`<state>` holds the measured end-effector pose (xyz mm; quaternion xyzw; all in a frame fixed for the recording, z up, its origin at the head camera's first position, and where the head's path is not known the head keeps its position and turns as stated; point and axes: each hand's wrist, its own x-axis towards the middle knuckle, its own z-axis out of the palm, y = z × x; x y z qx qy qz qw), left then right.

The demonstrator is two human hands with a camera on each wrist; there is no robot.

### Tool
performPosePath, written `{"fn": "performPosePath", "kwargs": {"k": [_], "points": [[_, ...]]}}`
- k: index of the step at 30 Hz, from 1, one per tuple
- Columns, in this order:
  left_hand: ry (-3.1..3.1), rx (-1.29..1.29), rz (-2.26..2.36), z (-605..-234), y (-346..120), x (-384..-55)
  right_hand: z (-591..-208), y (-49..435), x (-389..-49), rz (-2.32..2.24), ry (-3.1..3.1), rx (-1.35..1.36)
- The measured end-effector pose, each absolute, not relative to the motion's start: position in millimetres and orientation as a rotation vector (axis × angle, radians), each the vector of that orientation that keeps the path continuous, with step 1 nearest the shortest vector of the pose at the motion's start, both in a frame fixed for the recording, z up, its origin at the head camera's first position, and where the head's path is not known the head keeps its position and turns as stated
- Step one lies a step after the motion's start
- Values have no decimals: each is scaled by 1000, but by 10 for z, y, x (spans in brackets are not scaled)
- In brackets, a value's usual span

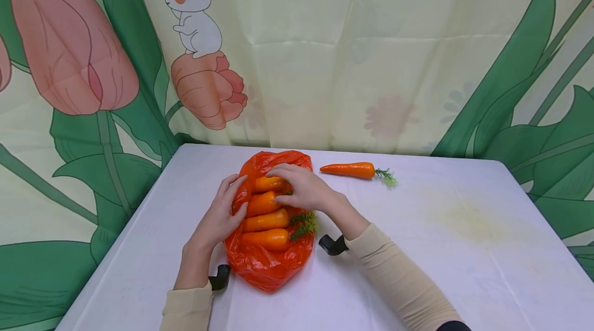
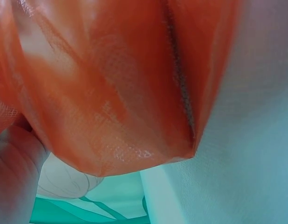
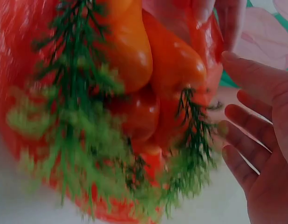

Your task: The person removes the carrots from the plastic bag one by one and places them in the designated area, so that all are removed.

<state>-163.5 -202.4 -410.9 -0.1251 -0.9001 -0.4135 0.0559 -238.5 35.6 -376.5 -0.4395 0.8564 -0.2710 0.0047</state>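
A red plastic bag (image 1: 271, 271) lies with its mouth facing up, and several orange carrots (image 1: 265, 238) with green tops show in it. At the bag's left edge, my left hand (image 1: 219, 217) holds the thin plastic between thumb and fingers. In the left wrist view, the bag (image 2: 111, 102) fills most of the picture and covers part of that hand. My right hand (image 1: 301, 186) reaches over the far carrots from the right. The right wrist view shows its fingers (image 3: 251, 126) loosely spread beside the carrot greens (image 3: 195, 135), with nothing held.
One loose carrot (image 1: 348, 169) with a green top lies behind and right of the bag. Everything rests on a table with a white cloth (image 1: 417, 248). A printed curtain (image 1: 325, 63) hangs behind the far edge. Black wrist mounts (image 1: 332, 245) stick out near both cuffs.
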Motion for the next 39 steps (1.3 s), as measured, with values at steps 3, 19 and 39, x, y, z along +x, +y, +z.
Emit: {"fn": "performPosePath", "kwargs": {"k": [3, 19, 39], "points": [[-2731, -399, -1231, -4107, -2023, -1634, -3771, 288, -2359, -791, 2680, -1378], [-2723, -378, -1273, -4095, -2030, -1622, -3867, 112, -2308, -563, 2703, -1453], [-2722, -377, -1248, -4096, -2046, -1629, -3896, 40, -2285, -370, 2731, -1394]]}}
